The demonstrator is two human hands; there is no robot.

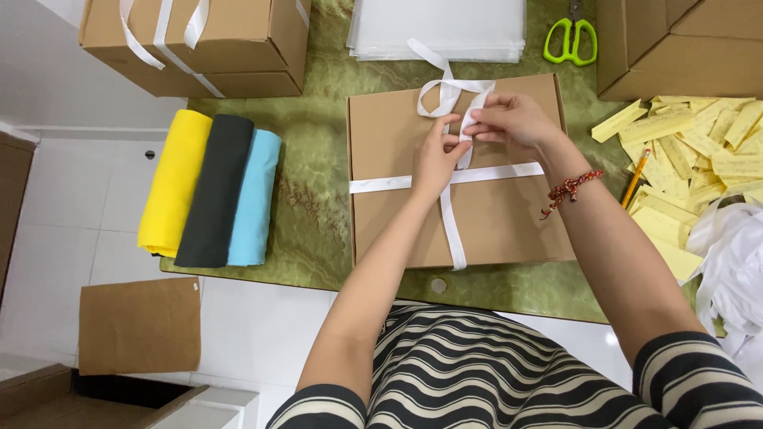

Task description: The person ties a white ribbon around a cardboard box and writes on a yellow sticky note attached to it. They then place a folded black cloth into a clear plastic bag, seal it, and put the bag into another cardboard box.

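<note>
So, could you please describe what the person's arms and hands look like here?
Both forearms are bare. Short sleeves in black and cream stripes end above the elbows. The right hand has a red braided bracelet at the wrist; the left hand wears nothing.

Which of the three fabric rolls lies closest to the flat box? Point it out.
The light blue roll. It is on the box side of the row, beyond the black roll and the yellow roll.

A table (318, 230) with a green marbled top is standing on a floor (71, 199) of white tiles. Soft even light is falling on the glossy top, and a brown cardboard sheet (139, 324) is lying on the floor.
</note>
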